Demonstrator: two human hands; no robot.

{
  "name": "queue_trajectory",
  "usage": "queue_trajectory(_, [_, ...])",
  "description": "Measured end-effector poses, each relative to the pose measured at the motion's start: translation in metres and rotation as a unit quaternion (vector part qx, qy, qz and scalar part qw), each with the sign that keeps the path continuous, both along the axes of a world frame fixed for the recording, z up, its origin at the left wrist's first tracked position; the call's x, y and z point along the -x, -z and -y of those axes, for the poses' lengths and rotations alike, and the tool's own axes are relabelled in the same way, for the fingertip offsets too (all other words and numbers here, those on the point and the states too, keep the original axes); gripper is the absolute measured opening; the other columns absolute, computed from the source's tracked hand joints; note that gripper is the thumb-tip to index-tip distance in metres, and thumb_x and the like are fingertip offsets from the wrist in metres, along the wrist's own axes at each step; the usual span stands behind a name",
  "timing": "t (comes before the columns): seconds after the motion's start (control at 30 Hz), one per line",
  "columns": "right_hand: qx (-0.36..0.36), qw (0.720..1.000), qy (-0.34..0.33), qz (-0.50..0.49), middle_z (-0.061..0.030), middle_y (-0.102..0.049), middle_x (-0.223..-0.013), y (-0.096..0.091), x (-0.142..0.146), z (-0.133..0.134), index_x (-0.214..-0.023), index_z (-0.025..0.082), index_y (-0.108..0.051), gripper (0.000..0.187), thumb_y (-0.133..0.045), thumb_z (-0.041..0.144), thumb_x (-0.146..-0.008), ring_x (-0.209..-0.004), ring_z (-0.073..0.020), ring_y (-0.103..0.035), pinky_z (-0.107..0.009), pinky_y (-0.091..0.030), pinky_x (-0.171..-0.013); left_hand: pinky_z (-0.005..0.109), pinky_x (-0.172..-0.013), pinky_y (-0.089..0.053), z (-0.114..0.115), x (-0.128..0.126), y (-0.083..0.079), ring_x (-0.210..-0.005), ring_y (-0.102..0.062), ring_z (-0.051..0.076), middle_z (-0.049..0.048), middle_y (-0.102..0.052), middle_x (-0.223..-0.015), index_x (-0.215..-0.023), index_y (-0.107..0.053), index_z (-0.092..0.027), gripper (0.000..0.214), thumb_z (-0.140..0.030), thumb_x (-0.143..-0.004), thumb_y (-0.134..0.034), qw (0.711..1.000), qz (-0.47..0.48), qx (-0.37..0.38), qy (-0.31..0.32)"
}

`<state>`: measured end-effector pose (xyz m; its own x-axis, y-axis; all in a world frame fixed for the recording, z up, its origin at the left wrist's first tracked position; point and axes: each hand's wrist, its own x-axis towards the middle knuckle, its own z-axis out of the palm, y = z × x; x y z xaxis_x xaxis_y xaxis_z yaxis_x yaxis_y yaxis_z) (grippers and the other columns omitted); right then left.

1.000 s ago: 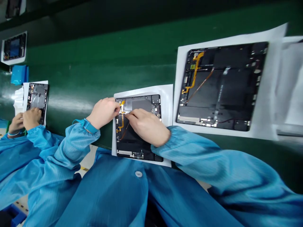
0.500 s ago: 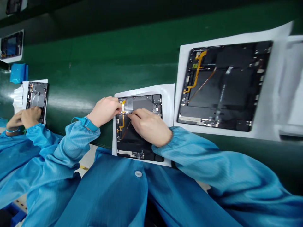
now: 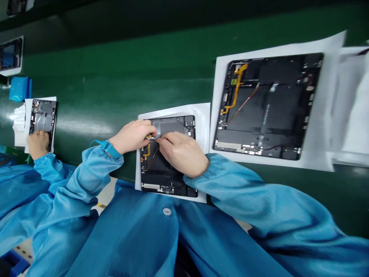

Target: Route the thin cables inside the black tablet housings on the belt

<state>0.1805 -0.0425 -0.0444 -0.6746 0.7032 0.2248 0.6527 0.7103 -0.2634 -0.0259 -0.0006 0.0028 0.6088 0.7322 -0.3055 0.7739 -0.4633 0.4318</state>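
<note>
An opened black tablet (image 3: 161, 175) lies on a white sheet (image 3: 202, 127) in front of me, its inner parts exposed. My left hand (image 3: 135, 134) reaches over its upper left, fingers bent together by an orange flex cable (image 3: 146, 154). Close beside it, my right hand (image 3: 184, 152) rests over the middle of the tablet. Its thumb and forefinger are pinched together near the left fingertips. Whatever lies between the fingers of either hand is too small or hidden to name. A blue strap (image 3: 111, 149) goes round my left wrist.
A second opened tablet (image 3: 268, 111) lies on white sheeting to the right. At the left, a co-worker's hand (image 3: 39, 144) rests on another opened tablet (image 3: 44, 115). A blue packet (image 3: 20, 88) sits behind that on the green belt (image 3: 115, 77).
My left hand has moved right, over the orange cable and up to my right fingertips. My right hand has hardly moved. One of the co-worker's hands has left their tablet.
</note>
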Motion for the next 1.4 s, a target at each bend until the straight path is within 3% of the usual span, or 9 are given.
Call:
queue_trajectory(0.23, [0.007, 1.0, 0.003, -0.018, -0.0097, -0.068, -0.088, 0.001, -0.001, -0.001, -0.096, 0.015, -0.075, 0.027, -0.049, 0.012, -0.102, -0.079, -0.022, -0.05, -0.036, -0.036, -0.072, 0.029, -0.082, -0.049, 0.001, -0.005, 0.006, -0.089, -0.064, 0.018, 0.0054, -0.067, -0.094, -0.085, -0.069, -0.018, 0.014, -0.012, -0.092, -0.058, 0.999, 0.032, 0.008, -0.006])
queue_trajectory(0.43, [0.01, 1.0, 0.003, -0.021, -0.0104, -0.068, -0.089, -0.001, 0.0, -0.001, -0.096, 0.014, -0.075, 0.029, -0.047, 0.012, -0.103, -0.08, -0.0223, -0.05, -0.037, -0.035, -0.073, 0.029, -0.081, -0.049, 0.002, 0.003, 0.006, -0.085, -0.063, 0.017, 0.0049, -0.067, -0.092, -0.088, -0.068, -0.017, 0.011, -0.01, -0.09, -0.059, 0.998, 0.051, 0.009, -0.04])
queue_trajectory(0.77, [0.017, 0.999, 0.012, 0.034, -0.0119, -0.067, -0.091, -0.006, -0.002, -0.003, -0.089, 0.015, -0.075, 0.031, -0.047, 0.008, -0.1, -0.081, -0.0241, -0.048, -0.037, -0.034, -0.074, 0.03, -0.083, -0.05, 0.002, -0.004, 0.002, -0.087, -0.065, 0.018, 0.0055, -0.068, -0.093, -0.088, -0.07, -0.017, 0.012, -0.012, -0.091, -0.059, 0.999, 0.032, 0.006, -0.035])
queue_trajectory(1.07, [0.027, 0.999, 0.015, 0.033, -0.0119, -0.065, -0.09, -0.007, -0.002, -0.003, -0.087, 0.016, -0.074, 0.032, -0.046, 0.008, -0.1, -0.082, -0.0243, -0.047, -0.037, -0.033, -0.074, 0.029, -0.078, -0.049, -0.002, -0.01, 0.009, -0.086, -0.065, 0.018, 0.0058, -0.069, -0.092, -0.085, -0.071, -0.017, 0.018, -0.015, -0.095, -0.056, 0.999, 0.002, 0.006, -0.033])
queue_trajectory(1.4, [0.017, 0.999, 0.018, 0.035, -0.0112, -0.064, -0.085, -0.006, -0.003, -0.003, -0.084, 0.016, -0.073, 0.03, -0.048, 0.008, -0.099, -0.08, -0.0245, -0.047, -0.037, -0.033, -0.073, 0.032, -0.079, -0.048, 0.002, -0.024, 0.002, -0.09, -0.068, 0.021, 0.0085, -0.071, -0.096, -0.089, -0.072, -0.015, 0.023, -0.01, -0.097, -0.051, 0.997, -0.065, -0.04, -0.019])
